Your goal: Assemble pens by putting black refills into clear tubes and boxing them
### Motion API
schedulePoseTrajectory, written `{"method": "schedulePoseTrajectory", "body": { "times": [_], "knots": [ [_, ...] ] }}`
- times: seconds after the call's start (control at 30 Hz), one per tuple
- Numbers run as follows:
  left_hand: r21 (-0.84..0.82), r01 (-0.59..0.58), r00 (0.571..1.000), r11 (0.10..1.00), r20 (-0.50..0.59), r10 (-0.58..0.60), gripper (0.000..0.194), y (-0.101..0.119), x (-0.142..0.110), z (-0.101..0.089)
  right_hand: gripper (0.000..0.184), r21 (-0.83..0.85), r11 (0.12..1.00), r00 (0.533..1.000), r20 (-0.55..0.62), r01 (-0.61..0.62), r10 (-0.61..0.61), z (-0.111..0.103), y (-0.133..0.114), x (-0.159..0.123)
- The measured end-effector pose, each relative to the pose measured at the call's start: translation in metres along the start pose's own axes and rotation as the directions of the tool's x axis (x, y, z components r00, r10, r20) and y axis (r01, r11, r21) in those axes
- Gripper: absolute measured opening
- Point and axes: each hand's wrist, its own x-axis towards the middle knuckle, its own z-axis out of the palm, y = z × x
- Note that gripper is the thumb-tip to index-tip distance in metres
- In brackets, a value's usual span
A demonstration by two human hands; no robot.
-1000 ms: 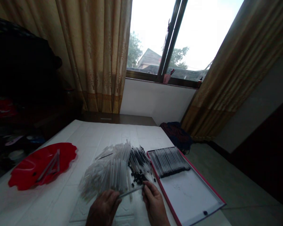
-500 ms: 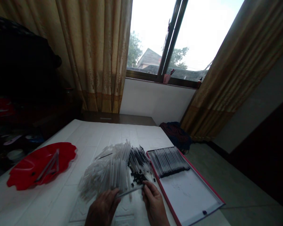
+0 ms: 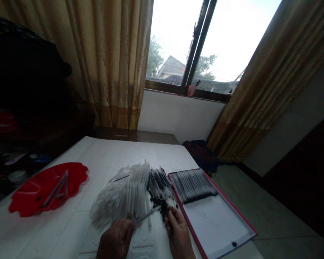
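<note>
A slender clear tube [image 3: 145, 217] is gripped at one end in the left hand [image 3: 115, 237], above the near part of the white worktop [image 3: 102, 151]; its other end is pointed toward the right hand [image 3: 179, 233]. The hands are held apart. The right fingertips are brought to a cluster of small black pieces [image 3: 163, 205]; whether one is pinched there cannot be told.

Beyond the left hand, a loose heap of clear tubes [image 3: 121, 201] is spread, with thin dark-ended sticks [image 3: 160, 181] laid against its right side. Along the worktop's right edge a red-rimmed tray [image 3: 216, 223] is set. At its far end a row of black-ended tubes [image 3: 193, 185] is lined up side by side, and a lone black piece [image 3: 234, 244] is left near its near right corner. By the left edge, a few clear strips [image 3: 65, 183] are held in a red scalloped dish [image 3: 29, 194].
</note>
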Motion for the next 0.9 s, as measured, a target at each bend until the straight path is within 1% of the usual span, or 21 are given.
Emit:
{"method": "schedulePoseTrajectory", "body": {
  "times": [0.1, 0.2, 0.33, 0.4, 0.47, 0.53, 0.6, 0.67, 0.8, 0.9],
  "knots": [
    [-0.02, 0.029, 1.0, 0.999, -0.001, -0.029, 0.036, -0.001, -0.001, 0.0, 0.041, -0.147, 0.986, 0.997, -0.005, 0.078, -0.08, 0.004, 0.003, -0.001],
    [-0.009, 0.024, 0.999, 1.0, -0.023, -0.025, 0.035, -0.002, -0.002, 0.001, 0.036, -0.291, 0.945, 0.987, 0.006, 0.153, -0.157, 0.011, 0.005, -0.002],
    [-0.006, 0.033, 0.999, 0.999, -0.017, -0.033, 0.035, -0.003, -0.001, 0.001, 0.036, -0.338, 0.922, 0.978, -0.02, 0.187, -0.206, 0.017, 0.004, -0.002],
    [-0.008, 0.037, 0.999, 0.999, -0.005, -0.037, 0.034, -0.002, 0.0, 0.001, 0.036, -0.35, 0.912, 0.972, -0.016, 0.213, -0.233, 0.016, 0.004, -0.002],
    [-0.006, 0.03, 1.0, 1.0, 0.002, -0.03, 0.034, -0.002, 0.0, 0.001, 0.037, -0.365, 0.905, 0.972, 0.0, 0.217, -0.234, 0.014, 0.005, -0.001],
    [-0.01, 0.015, 1.0, 1.0, 0.01, -0.015, 0.035, -0.001, 0.0, 0.001, 0.043, -0.355, 0.918, 0.984, 0.018, 0.174, -0.179, 0.012, 0.006, -0.001],
    [-0.018, -0.004, 1.0, 1.0, 0.023, 0.004, 0.035, 0.0, 0.0, 0.001, 0.052, -0.306, 0.946, 0.995, 0.041, 0.104, -0.096, 0.009, 0.006, 0.0],
    [-0.024, -0.021, 0.999, 1.0, 0.037, 0.022, 0.036, 0.001, 0.0, 0.001, 0.056, -0.245, 0.968, 0.997, 0.064, 0.06, -0.046, 0.007, 0.006, 0.0],
    [-0.031, -0.029, 0.998, 0.999, 0.058, 0.031, 0.036, 0.004, 0.002, -0.001, 0.048, -0.156, 0.987, 0.998, 0.058, 0.033, -0.025, 0.007, 0.005, -0.001],
    [-0.051, -0.009, 0.999, 0.999, 0.046, 0.012, 0.034, 0.003, 0.002, -0.001, 0.044, -0.088, 0.995, 0.999, -0.008, 0.038, -0.039, 0.008, 0.003, -0.003]
  ]
}}
